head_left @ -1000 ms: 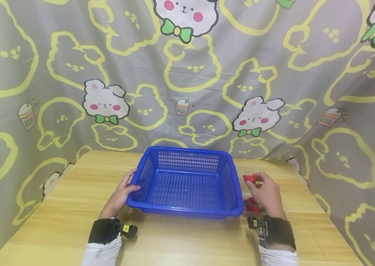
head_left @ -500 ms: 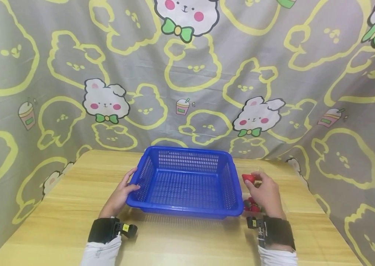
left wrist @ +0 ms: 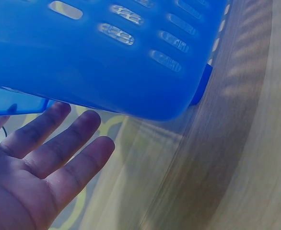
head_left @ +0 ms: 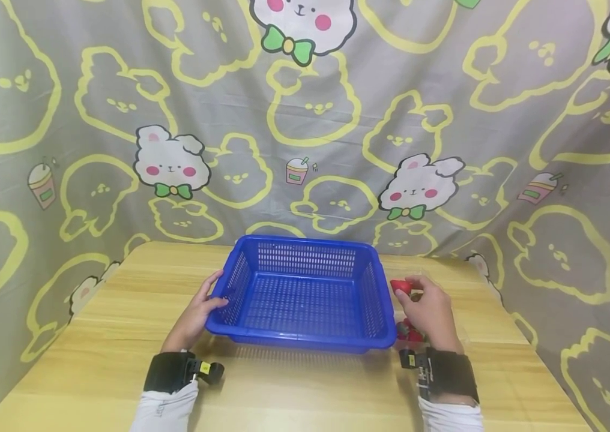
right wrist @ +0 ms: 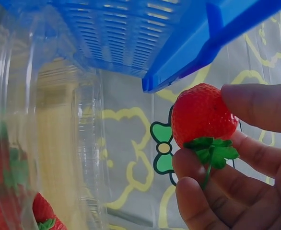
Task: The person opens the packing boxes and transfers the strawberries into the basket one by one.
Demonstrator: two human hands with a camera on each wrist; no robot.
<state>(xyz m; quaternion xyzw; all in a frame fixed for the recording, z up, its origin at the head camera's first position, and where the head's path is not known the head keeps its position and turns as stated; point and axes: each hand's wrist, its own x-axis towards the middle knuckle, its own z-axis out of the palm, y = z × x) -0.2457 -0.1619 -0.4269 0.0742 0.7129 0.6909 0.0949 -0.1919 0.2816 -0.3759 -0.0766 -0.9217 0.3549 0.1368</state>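
A blue plastic basket with slotted walls stands on the table. At its left side my left hand holds the rim, thumb lying over the edge. In the left wrist view, the other fingers stretch out below the rim. My right hand pinches a red strawberry between thumb and fingers, just outside the basket's right wall. Green leaves and a stem hang from the berry, over the fingertips. Below that hand, a clear plastic container holds more strawberries, partly hidden by the basket and hand.
The light wooden table extends in front of the basket and to both sides. A grey curtain with rabbit prints and yellow outlines hangs behind and around the table. The container sits close against the basket's right side.
My right hand has shifted slightly left with the strawberry, closer to the basket's right rim. The left hand and basket stay in place.
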